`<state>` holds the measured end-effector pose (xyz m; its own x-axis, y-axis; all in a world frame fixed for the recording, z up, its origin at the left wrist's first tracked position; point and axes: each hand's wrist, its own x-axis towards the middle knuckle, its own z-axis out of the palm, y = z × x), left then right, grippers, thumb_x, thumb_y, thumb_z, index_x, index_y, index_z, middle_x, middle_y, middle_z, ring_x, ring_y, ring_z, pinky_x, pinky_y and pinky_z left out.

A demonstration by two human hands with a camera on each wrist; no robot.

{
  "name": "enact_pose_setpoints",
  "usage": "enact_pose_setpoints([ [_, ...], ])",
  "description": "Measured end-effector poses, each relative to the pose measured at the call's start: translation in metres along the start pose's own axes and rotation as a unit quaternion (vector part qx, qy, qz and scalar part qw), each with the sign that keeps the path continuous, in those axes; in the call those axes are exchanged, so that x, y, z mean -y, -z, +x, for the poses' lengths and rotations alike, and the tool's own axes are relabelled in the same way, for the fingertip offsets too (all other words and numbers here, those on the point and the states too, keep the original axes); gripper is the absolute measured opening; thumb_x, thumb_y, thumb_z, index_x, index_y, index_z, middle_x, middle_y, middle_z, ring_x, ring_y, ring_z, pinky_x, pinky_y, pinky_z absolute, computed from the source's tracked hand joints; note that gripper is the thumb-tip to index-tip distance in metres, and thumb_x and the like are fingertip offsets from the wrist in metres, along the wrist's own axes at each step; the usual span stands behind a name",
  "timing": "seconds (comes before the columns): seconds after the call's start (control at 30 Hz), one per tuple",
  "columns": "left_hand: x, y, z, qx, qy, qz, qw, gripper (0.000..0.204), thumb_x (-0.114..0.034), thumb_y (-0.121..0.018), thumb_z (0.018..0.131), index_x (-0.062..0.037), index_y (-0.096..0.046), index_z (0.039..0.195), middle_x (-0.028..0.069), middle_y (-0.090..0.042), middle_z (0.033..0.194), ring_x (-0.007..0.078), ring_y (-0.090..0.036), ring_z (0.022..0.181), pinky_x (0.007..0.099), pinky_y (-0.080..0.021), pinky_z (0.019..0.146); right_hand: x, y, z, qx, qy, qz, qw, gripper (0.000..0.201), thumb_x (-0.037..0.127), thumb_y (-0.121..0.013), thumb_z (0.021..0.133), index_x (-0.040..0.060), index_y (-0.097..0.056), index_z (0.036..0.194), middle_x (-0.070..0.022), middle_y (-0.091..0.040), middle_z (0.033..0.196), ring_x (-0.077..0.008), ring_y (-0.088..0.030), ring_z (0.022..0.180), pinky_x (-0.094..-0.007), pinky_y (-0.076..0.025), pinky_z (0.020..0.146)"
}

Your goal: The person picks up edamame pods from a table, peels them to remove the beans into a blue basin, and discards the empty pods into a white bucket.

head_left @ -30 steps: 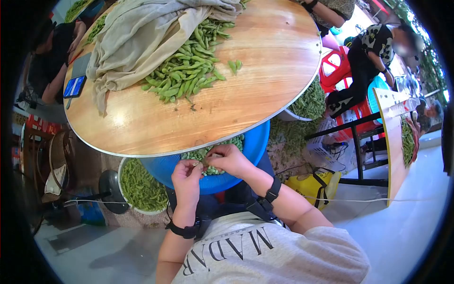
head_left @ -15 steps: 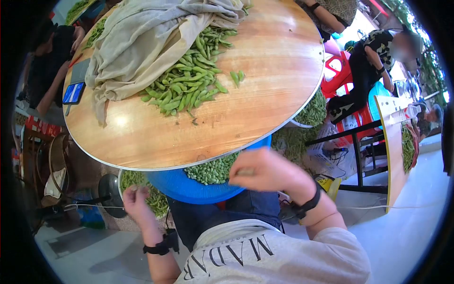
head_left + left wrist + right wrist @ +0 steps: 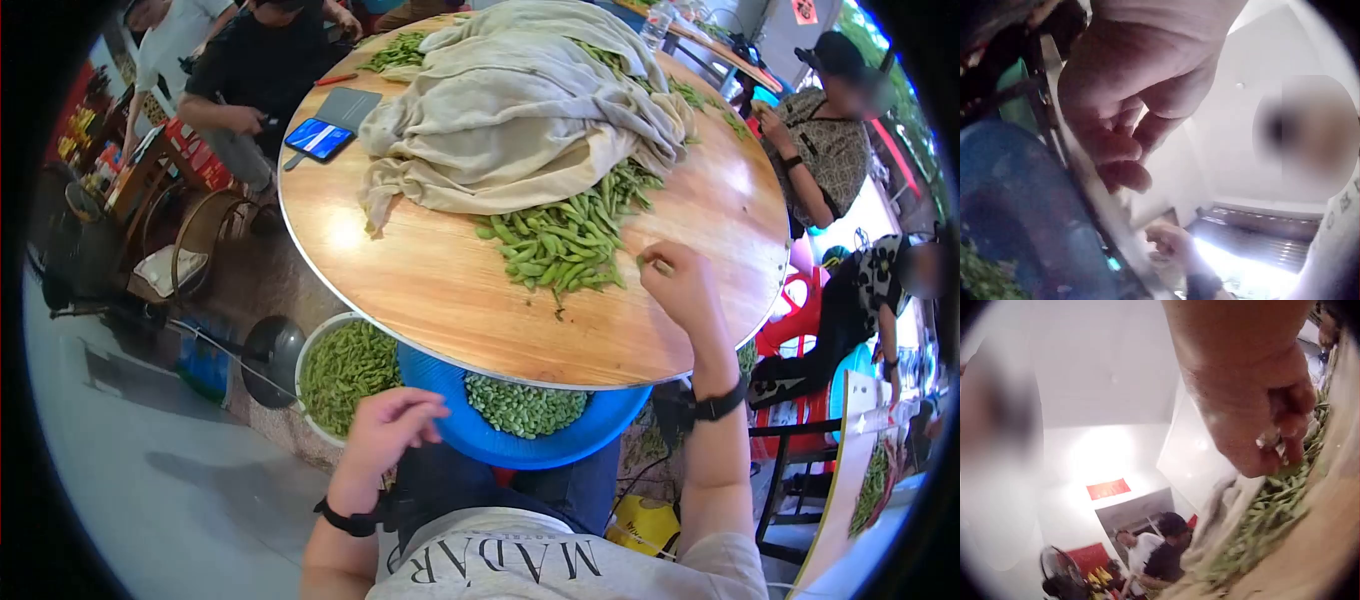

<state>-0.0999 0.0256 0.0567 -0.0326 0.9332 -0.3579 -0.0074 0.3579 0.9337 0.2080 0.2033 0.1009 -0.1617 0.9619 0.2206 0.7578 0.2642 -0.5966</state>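
My right hand [image 3: 683, 285] is over the wooden table, beside the pile of green edamame pods [image 3: 565, 245]. Its curled fingertips pinch a green pod [image 3: 661, 267], mostly hidden by the fingers. In the right wrist view a pale, shiny bit [image 3: 1270, 442] also shows between those fingers. My left hand [image 3: 385, 435] hangs by the rim of the blue basin [image 3: 435, 385], fingers loosely bent and nothing visible in them. Shelled green beans [image 3: 525, 408] lie in that basin, partly under the table edge. A crumpled beige cloth [image 3: 530, 120] covers most of the pod heap.
Left of the blue basin stands a white-rimmed tub of pods [image 3: 350, 375]. A lit phone [image 3: 318, 139] lies on the round table [image 3: 430, 290] at the left. People stand and sit around the table. A black round stool [image 3: 272, 360] is on the floor.
My hands were together over the basin, then parted. The right reached up over the table to where two loose pods lay; the left swung out left, then back near the basin. The head view shifted left.
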Motion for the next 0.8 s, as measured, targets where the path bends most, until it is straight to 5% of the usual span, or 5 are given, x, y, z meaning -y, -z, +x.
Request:
enact_pose_setpoints([
  [0.17, -0.025, -0.077, 0.003, 0.107, -0.052, -0.182, 0.976, 0.024, -0.007, -0.049, 0.086, 0.0008, -0.055, 0.108, 0.0060, -0.063, 0.075, 0.0097, -0.059, 0.059, 0.0181, -0.042, 0.049, 0.067, -0.013, -0.076, 0.144, -0.002, 0.322, 0.936, 0.015, 0.008, -0.060, 0.073, 0.0019, -0.064, 0.086, -0.0053, -0.060, 0.076, -0.0107, -0.055, 0.071, -0.0236, -0.043, 0.062],
  [0.3, -0.016, -0.081, 0.004, 0.158, -0.031, -0.159, 0.974, 0.024, -0.009, -0.047, 0.087, 0.0004, -0.055, 0.107, 0.0055, -0.061, 0.071, 0.0088, -0.056, 0.056, 0.0182, -0.040, 0.047, 0.078, -0.037, -0.113, 0.155, 0.033, 0.325, 0.932, 0.015, 0.004, -0.060, 0.074, 0.0020, -0.064, 0.088, -0.0064, -0.059, 0.077, -0.0119, -0.056, 0.073, -0.0247, -0.044, 0.063],
  [0.53, -0.010, -0.066, -0.016, 0.083, -0.041, -0.108, 0.990, 0.014, -0.005, -0.056, 0.081, 0.0018, -0.061, 0.093, 0.0058, -0.063, 0.072, 0.0073, -0.053, 0.048, 0.0179, -0.039, 0.043, 0.077, -0.043, -0.125, 0.173, -0.009, 0.316, 0.933, 0.019, 0.016, -0.053, 0.083, 0.0012, -0.060, 0.092, -0.0059, -0.056, 0.072, -0.0099, -0.053, 0.062, -0.0218, -0.043, 0.055],
  [0.63, -0.008, -0.063, -0.022, 0.050, -0.076, -0.081, 0.993, 0.018, 0.000, -0.059, 0.077, 0.0033, -0.060, 0.095, 0.0060, -0.062, 0.072, 0.0069, -0.052, 0.050, 0.0185, -0.041, 0.044, 0.070, -0.045, -0.129, 0.248, -0.131, 0.465, 0.840, 0.025, 0.022, -0.045, 0.088, 0.0009, -0.058, 0.090, -0.0019, -0.055, 0.069, -0.0074, -0.050, 0.057, -0.0191, -0.038, 0.051],
  [0.8, 0.000, -0.066, -0.024, 0.021, -0.132, -0.007, 0.991, 0.015, -0.001, -0.061, 0.076, 0.0018, -0.062, 0.091, 0.0046, -0.062, 0.068, 0.0056, -0.051, 0.047, 0.0184, -0.041, 0.042, 0.081, -0.053, -0.137, 0.323, -0.140, 0.462, 0.814, 0.037, 0.035, -0.039, 0.091, 0.0038, -0.056, 0.081, 0.0028, -0.044, 0.058, -0.0040, -0.036, 0.049, -0.0170, -0.031, 0.044],
])
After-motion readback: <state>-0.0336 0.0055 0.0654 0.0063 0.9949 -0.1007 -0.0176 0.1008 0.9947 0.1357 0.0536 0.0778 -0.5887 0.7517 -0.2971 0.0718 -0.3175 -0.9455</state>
